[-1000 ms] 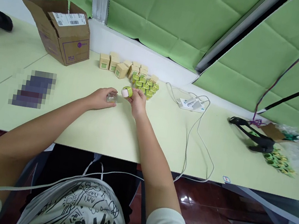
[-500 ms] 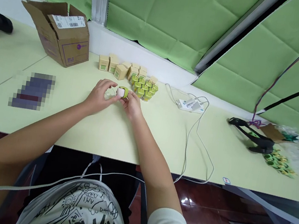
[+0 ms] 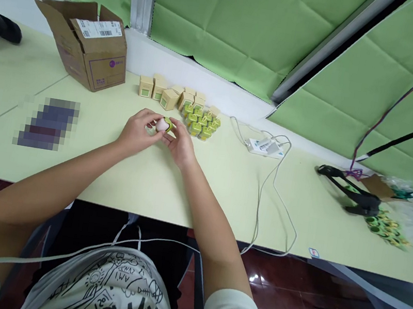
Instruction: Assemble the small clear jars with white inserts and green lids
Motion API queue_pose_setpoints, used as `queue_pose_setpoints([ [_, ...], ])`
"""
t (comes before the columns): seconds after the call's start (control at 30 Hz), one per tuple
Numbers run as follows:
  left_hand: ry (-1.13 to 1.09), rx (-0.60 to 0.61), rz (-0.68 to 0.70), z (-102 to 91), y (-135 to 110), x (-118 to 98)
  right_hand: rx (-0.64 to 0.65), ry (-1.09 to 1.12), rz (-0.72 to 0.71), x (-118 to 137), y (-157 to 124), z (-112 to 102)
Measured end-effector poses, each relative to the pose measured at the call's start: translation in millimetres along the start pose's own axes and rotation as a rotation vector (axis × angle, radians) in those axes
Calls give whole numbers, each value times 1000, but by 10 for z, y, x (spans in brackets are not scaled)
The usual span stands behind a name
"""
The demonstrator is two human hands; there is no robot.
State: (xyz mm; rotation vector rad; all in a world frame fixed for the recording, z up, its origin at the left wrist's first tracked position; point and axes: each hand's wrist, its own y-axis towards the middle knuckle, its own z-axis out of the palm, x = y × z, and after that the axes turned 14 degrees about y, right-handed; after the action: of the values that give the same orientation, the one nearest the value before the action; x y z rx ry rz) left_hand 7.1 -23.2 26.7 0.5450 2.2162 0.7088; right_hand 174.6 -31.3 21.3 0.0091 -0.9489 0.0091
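Between the fingertips of both my hands is a small rounded object, pale pink-white with a green band or cover (image 3: 163, 125); its exact kind I cannot make out. My left hand (image 3: 137, 130) grips it from the left with thumb and fingers. From the right, my right hand (image 3: 180, 144) pinches its green side. Just beyond my hands stand several small clear packs with green tops and loops (image 3: 200, 122). Behind those is a row of small tan cardboard boxes (image 3: 168, 99) with green labels. Part of something clear lies under my left fingers, mostly hidden.
A large open carton (image 3: 102, 67) stands at the back left. A pixelated dark item (image 3: 49, 122) lies in front of it. Right of centre, a white power strip (image 3: 266, 147) trails cables over the table edge. Further right are a black stand (image 3: 360, 196) and a green patterned pile (image 3: 386, 228).
The object has turned in my hands, so its pale rounded face shows more and the green part sits behind. My right fingers have moved up over its top. The view shifted slightly.
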Motion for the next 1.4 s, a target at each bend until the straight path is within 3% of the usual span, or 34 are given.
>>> queue_pose_setpoints([
  [0.2, 78, 0, 147, -8, -40, 8, 69, -104, -18, -29, -54, 58],
  [0.47, 91, 49, 93, 4, 13, 16, 123, -84, -16, -67, -48, 22],
  [1.0, 148, -9, 126, 16, 46, -45, 88, -113, 19, 34, -90, 97],
  [1.2, 161, -38, 156, 54, 75, -44, 127, -168, -52, -22, -53, 94],
  [1.4, 113, -24, 202, 40, 49, 6, 154, -149, -16, 49, -76, 58],
])
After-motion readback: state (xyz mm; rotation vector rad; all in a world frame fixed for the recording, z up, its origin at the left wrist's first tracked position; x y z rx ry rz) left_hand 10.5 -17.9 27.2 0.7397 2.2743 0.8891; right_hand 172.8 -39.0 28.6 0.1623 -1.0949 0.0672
